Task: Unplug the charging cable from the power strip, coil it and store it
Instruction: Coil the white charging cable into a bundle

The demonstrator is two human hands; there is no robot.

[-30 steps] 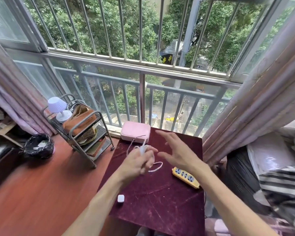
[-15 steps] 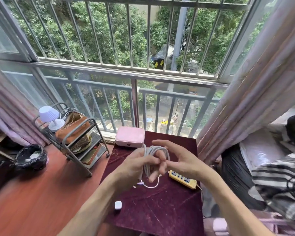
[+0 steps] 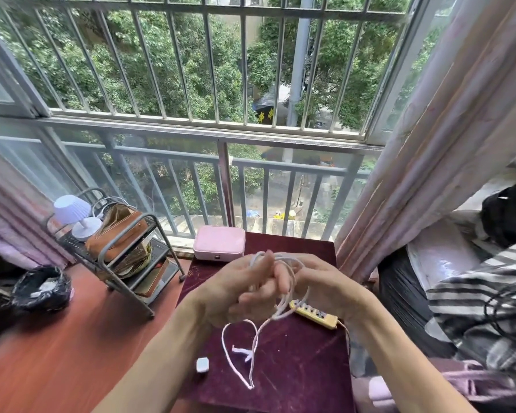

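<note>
Gripping white cable [image 3: 283, 265] coils together, left hand [image 3: 236, 289] and right hand [image 3: 316, 281] meet above maroon table [image 3: 304, 380]; fingers curled round loops; loose cable tail hangs onto table; yellow power strip [image 3: 315, 313] just beyond tail, white charger block [image 3: 202, 365] near table's left edge

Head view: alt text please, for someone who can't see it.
Both hands, left and right, wind a white cable above a maroon table; its loose end dangles. A yellow power strip and pink case lie behind.

Two bare forearms, no sleeves, left grip [image 3: 236, 290], right grip [image 3: 319, 281]
</note>
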